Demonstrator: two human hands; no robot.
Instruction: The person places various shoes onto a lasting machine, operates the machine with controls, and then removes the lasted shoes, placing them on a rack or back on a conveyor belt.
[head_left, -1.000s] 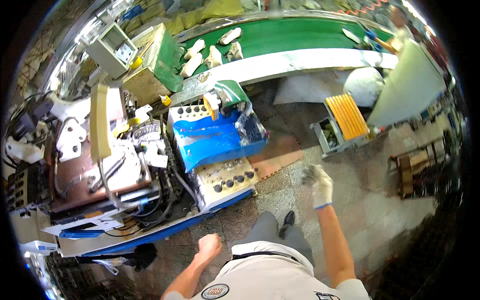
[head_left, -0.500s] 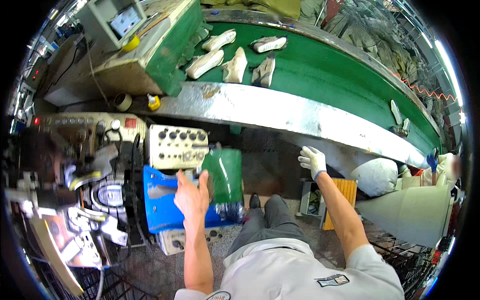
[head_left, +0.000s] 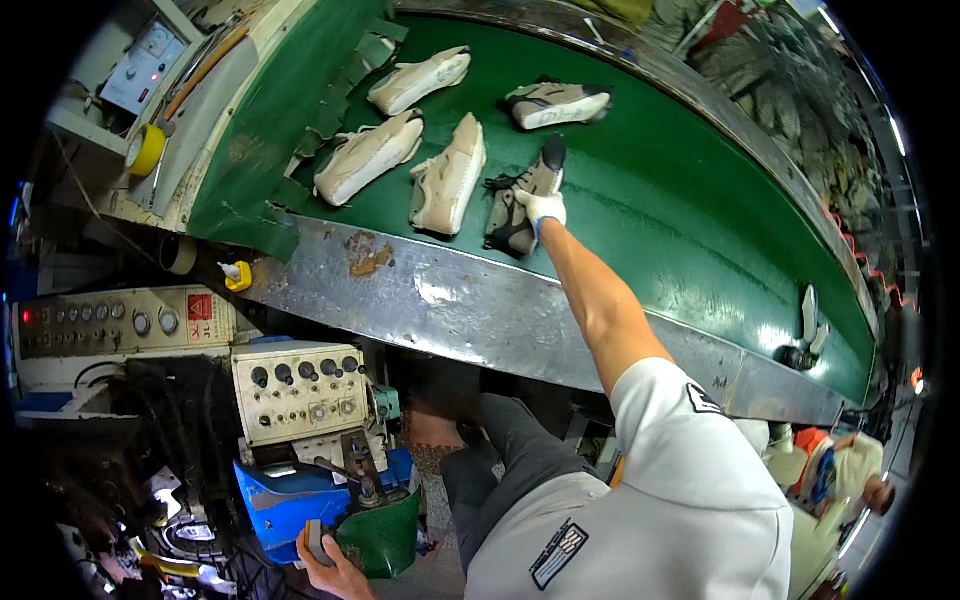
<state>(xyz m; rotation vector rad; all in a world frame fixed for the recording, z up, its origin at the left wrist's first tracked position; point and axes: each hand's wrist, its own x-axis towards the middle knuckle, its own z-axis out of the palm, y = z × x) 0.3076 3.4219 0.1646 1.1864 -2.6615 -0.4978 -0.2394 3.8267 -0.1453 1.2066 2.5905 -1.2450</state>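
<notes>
My right hand [head_left: 545,208], in a white glove, reaches over the metal ledge [head_left: 470,307] and grips a grey-and-black laced shoe [head_left: 541,180] lying on the green conveyor belt [head_left: 640,190]. Low in the picture, my bare left hand [head_left: 335,572] is closed around a small grey block-shaped piece [head_left: 318,541]; its exact kind is unclear. That hand is beside a blue machine guard [head_left: 280,515] and a curved green cover [head_left: 385,540]. Near the held shoe lie a beige shoe [head_left: 449,180] and a grey-and-white shoe [head_left: 557,105]. Two more pale shoes rest farther left.
A cream control box with black knobs [head_left: 300,390] stands above the blue guard. A long panel with dials [head_left: 110,320] is at the left. On the ledge are a yellow-capped bottle [head_left: 236,276] and a tape roll [head_left: 178,254]. Another person [head_left: 850,470] is at the far right.
My right hand has gone from beside the belt onto the grey-and-black shoe. My left hand has moved down the blue guard and now holds a small grey piece. The view has shifted.
</notes>
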